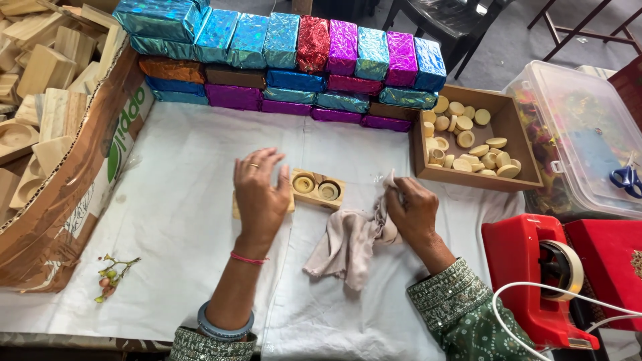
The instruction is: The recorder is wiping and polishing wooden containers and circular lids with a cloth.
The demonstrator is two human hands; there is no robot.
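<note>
While the left hand (259,194) hovers spread and empty over the pale wooden block (317,188) with two round hollows on the white-covered table (174,220), the right hand (413,212) pinches a crumpled beige cloth (348,242) beside it.

- Left hand (259,194): thin gold-coloured ring (253,165) on one finger.
- Left wrist: slim pink thread band (248,258), worn snug.
- Lower on the left forearm: stack of blue-grey bangles (224,326), rounded and smooth.
- Left sleeve (210,346): green fabric with small pale print, only the cuff edge shows.
- Right hand (414,212): no ring or band can be made out.
- Right sleeve (468,317): green dotted print, cuff trimmed with a wide band of pale, sequin-like embroidery in rows.
</note>
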